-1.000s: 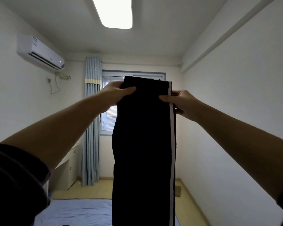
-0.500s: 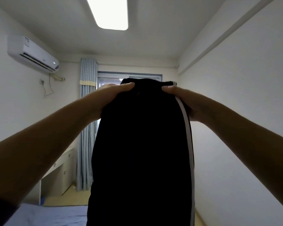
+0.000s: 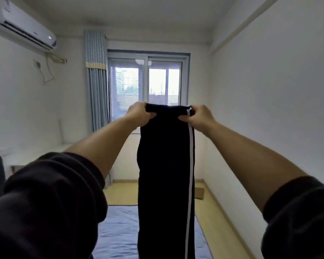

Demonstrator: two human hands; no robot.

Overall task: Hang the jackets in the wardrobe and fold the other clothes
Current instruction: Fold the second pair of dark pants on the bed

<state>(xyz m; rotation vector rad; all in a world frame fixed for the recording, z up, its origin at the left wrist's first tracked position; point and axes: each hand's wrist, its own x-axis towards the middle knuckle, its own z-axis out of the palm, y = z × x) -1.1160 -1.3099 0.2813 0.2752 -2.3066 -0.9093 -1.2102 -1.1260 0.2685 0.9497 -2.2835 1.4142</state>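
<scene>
above the bed (image 3: 118, 230), left hand (image 3: 139, 115) and right hand (image 3: 198, 116) have a closed grip on black trousers (image 3: 163, 174); air conditioner (image 3: 24, 28) logo blurred.

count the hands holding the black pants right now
2. The left hand grips the left end of the waistband of the black pants. The right hand grips the right end, beside the white stripe. Neither hand is hidden.

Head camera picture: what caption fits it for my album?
Left hand and right hand hold black trousers up over a blue bed.
</scene>
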